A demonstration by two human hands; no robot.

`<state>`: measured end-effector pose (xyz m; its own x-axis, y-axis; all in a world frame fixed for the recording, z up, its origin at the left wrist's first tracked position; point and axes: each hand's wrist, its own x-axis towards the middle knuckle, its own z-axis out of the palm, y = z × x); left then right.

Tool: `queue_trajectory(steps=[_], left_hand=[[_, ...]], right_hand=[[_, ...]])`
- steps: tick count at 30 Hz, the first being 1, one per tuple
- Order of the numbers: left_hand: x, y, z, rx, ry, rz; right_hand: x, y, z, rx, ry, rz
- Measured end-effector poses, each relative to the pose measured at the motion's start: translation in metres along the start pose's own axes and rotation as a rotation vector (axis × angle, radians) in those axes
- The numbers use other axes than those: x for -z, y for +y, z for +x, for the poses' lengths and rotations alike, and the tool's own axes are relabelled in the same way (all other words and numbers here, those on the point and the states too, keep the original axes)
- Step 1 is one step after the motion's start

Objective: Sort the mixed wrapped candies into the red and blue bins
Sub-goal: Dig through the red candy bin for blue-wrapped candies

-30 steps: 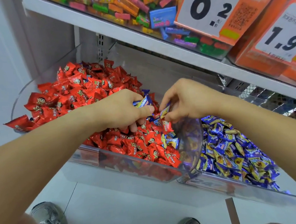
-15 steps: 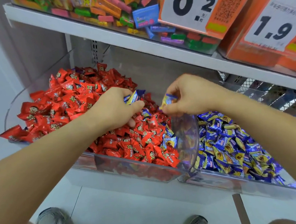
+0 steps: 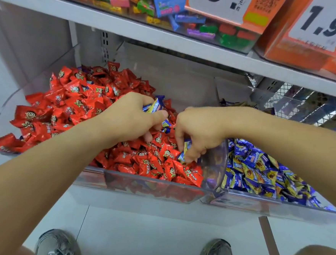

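Picking strays from the red bin: left hand clutching blue candies, right hand pinching another blue-wrapped candy; best lifted clear over the divider, red wrappers left undisturbed.

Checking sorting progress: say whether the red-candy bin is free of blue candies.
Not free. The clear bin of red candies holds a blue-and-yellow wrapped candy between both hands.

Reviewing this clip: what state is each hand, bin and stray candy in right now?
left hand: over the red bin, gripping blue candies.
right hand: fingers down in the red pile, pinching a blue candy.
red bin: heaped with red candies.
blue bin: filled with blue candies.
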<state>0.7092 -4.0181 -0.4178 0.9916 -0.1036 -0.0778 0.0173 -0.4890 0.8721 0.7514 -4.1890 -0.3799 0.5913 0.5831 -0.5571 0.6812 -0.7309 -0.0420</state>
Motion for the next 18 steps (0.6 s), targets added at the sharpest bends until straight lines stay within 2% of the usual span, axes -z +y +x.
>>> queue_trajectory(steps=[2, 3, 7, 10, 12, 15, 18], left_hand=[[0.002, 0.001, -0.001, -0.012, -0.008, -0.024], [0.003, 0.003, -0.001, -0.024, -0.013, -0.045], [-0.006, 0.017, -0.006, -0.076, -0.027, -0.146], [-0.025, 0.038, -0.007, -0.099, -0.027, -0.173], [-0.043, 0.055, -0.005, -0.152, 0.021, -0.080], [-0.073, 0.083, -0.003, -0.247, 0.166, 0.163], [-0.101, 0.108, 0.004, -0.339, 0.152, 0.257]], right_hand=[[0.006, 0.006, -0.018, 0.003, 0.230, 0.037], [0.009, 0.010, -0.029, -0.006, 0.332, 0.148], [-0.007, 0.020, -0.072, -0.011, 0.506, 1.089], [-0.039, 0.031, -0.090, -0.076, 0.748, 1.506], [-0.058, 0.043, -0.102, -0.133, 0.845, 1.644], [-0.081, 0.062, -0.120, -0.202, 0.906, 1.730], [-0.095, 0.077, -0.125, -0.244, 1.019, 1.740]])
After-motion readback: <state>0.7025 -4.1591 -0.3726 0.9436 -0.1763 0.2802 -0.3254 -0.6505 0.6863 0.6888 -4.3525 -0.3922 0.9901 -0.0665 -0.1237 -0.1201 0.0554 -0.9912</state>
